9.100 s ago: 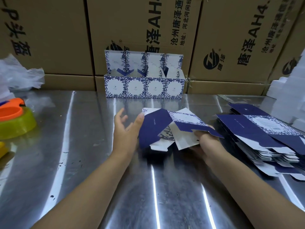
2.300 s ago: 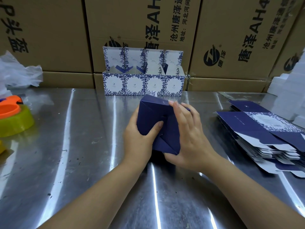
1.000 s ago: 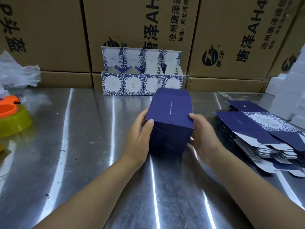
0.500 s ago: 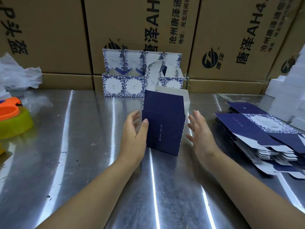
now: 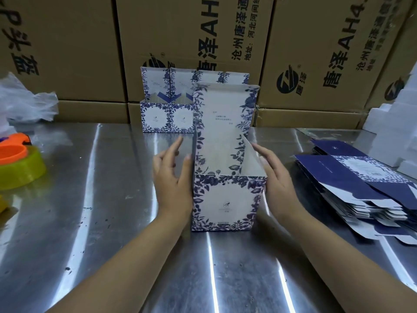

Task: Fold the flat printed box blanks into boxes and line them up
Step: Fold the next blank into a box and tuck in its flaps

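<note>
Left hand [image 5: 173, 177] and right hand [image 5: 278, 178], fingers straight, touch opposite sides of the upright box [image 5: 225, 199].

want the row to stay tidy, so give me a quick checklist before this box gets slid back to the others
1. The folded box stands upright on the table: ok.
2. Its lid flap stands up, like those in the row of boxes: ok.
3. The left hand and right hand flank its sides, fingers straight: ok.
4. Bottom flaps locked: cannot tell, hidden underneath.
5. Free spot at the row's right end: cannot tell, the folded box hides it.
</note>
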